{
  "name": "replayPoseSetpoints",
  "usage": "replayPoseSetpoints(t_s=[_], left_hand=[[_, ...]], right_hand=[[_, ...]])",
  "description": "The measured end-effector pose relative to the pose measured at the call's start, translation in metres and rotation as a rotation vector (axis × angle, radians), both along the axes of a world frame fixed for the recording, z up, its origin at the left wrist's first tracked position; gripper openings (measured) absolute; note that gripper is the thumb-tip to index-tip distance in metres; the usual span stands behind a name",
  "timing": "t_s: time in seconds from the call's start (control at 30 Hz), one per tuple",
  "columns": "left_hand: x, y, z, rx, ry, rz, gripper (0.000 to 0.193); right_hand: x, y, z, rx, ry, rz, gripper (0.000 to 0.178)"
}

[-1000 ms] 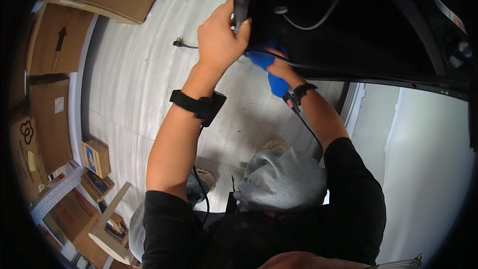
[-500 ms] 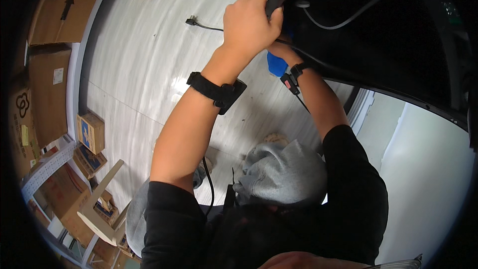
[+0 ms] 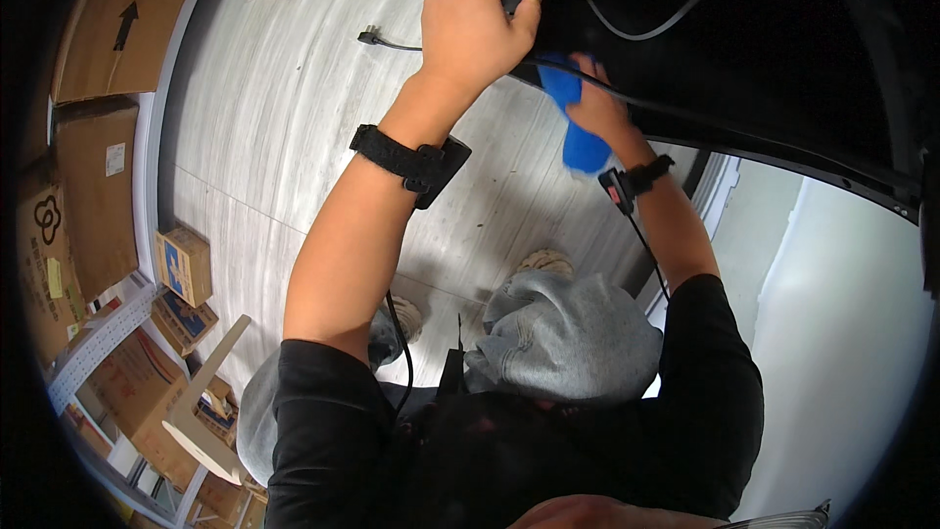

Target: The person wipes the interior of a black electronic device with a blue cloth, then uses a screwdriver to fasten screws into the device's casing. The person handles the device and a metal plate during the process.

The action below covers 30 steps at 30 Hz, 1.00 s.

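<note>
My left hand (image 3: 472, 34) is closed around the black corner edge of a large black appliance-like body (image 3: 774, 69), whose kind I cannot make out. Below and to the right of it, my right hand (image 3: 599, 110) grips a blue cloth (image 3: 586, 149) against the underside edge of that black body. The cloth hangs down past the fingers. A black power cord with a plug (image 3: 370, 36) runs from behind my left wrist over the floor, and a thin grey cable (image 3: 641, 37) curves across the dark interior. Black straps with small devices sit on both wrists.
Cardboard boxes (image 3: 98, 196) stand on a white shelf (image 3: 98, 343) along the left. Smaller boxes (image 3: 184, 264) and a beige chair-like frame (image 3: 211, 411) are at lower left. A white panel (image 3: 842, 333) rises on the right. The floor (image 3: 255, 137) is grey wood-patterned.
My right hand has come out from behind the left, moving right with the blue cloth, which shows more now. My left hand keeps its hold on the edge, shifted slightly left in view.
</note>
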State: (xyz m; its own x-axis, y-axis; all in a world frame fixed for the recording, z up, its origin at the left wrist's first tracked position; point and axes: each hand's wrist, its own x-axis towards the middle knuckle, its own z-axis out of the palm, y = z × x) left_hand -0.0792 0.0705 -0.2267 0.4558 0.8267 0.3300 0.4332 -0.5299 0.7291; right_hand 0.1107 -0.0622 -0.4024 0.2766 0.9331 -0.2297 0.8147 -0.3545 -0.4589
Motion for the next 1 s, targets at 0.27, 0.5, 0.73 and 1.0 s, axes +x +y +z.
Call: replayPoseSetpoints(t_s=[0.27,0.5,0.73,1.0], left_hand=[[0.003,0.001,0.003,0.020,-0.064,-0.038,0.029],[0.001,0.001,0.007,0.036,-0.072,-0.017,0.030],[-0.001,0.004,0.005,0.000,-0.081,-0.041,0.031],[0.001,0.001,0.007,0.005,-0.054,-0.037,0.029]], right_hand=[[-0.009,0.111,-0.109,0.300,-0.094,0.007,0.068],[-0.037,0.064,-0.064,-0.195,-0.267,0.171,0.059],[-0.003,0.015,-0.043,-0.117,-0.098,0.397,0.036],[-0.026,0.044,-0.034,0.121,-0.246,0.039,0.047]])
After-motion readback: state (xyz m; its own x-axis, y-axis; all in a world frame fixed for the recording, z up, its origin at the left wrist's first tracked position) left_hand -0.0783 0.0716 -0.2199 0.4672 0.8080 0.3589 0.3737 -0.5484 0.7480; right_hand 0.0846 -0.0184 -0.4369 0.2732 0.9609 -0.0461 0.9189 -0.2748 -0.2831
